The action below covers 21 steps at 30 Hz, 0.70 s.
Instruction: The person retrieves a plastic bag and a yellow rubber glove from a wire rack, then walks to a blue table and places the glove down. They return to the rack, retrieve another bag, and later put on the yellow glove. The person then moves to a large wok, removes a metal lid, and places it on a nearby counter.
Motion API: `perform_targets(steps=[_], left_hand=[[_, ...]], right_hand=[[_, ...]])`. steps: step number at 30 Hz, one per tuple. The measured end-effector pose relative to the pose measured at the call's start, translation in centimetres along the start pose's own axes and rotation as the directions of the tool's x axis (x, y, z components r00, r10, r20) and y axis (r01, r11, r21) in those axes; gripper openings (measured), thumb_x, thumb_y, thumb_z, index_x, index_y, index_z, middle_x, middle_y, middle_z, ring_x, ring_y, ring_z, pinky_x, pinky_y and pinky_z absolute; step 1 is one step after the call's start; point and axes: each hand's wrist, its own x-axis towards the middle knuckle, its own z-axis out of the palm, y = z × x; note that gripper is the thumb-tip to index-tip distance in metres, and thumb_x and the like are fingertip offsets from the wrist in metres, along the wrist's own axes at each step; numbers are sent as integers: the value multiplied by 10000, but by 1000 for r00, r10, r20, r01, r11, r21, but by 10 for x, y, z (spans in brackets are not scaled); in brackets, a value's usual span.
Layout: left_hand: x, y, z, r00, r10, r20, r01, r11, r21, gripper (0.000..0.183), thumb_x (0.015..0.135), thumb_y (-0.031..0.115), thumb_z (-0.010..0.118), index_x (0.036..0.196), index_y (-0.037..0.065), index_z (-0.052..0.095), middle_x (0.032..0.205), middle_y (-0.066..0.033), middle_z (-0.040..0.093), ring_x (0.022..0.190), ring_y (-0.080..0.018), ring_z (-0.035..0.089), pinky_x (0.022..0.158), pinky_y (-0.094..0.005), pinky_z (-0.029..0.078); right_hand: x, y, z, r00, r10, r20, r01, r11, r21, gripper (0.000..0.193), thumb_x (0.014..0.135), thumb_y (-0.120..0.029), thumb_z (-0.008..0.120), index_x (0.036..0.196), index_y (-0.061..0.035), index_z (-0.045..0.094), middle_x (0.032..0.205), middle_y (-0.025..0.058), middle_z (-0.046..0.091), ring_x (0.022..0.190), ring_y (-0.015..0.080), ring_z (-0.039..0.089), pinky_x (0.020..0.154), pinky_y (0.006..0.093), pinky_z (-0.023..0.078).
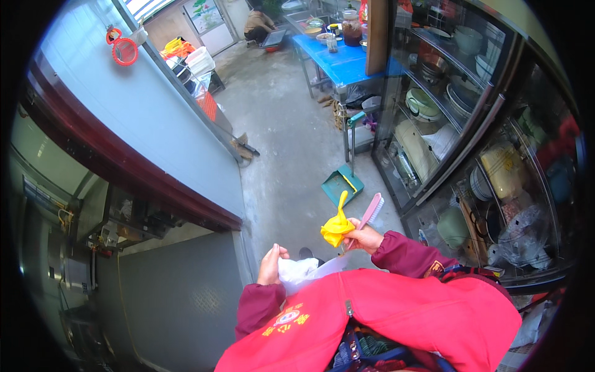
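Observation:
My right hand (367, 238) is closed round a pink-handled brush (374, 209) with pale bristles, pointing up. The same hand grips a bunched yellow piece (338, 230) with one narrow end sticking up; cloth or rubber glove, I cannot tell which. At my left, a white crumpled bundle (299, 270) rests against the inside of my left hand (271, 265), whose fingers curl at its edge. A pale flat piece (331, 266) lies beside the bundle, in front of my red vest. Both forearms wear maroon sleeves.
Ahead on the concrete floor stands a green long-handled dustpan (343, 184). A glass-doored cabinet (446, 124) of dishes lines the right. Beyond it is a blue-topped table (338, 59) with jars. A dark doorway opens at left. Far off, a person (257, 26) crouches.

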Motion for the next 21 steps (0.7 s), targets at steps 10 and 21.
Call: perform_targets(steps=[10,21], left_hand=[[152,137,-42,991,49,125,-52,998,22,271,923,289,443,840,49,537,745,-48,539,638,-126,517,588,-252,442],[239,168,-74,996,24,82,-28,998,54,270,921,285,444,848,47,546,774,-54,539,703,-127,501,626,-255,426]], right_hand=[[148,-68,20,976,-63,-209,76,995,57,176,849,-196,526,1013,-161,473,673,-40,551,563,81,545,553,248,455],[265,-157,-15,930,42,-365,-5,995,101,64,854,-175,512,842,-121,544,564,-33,533,449,94,495,424,239,406]])
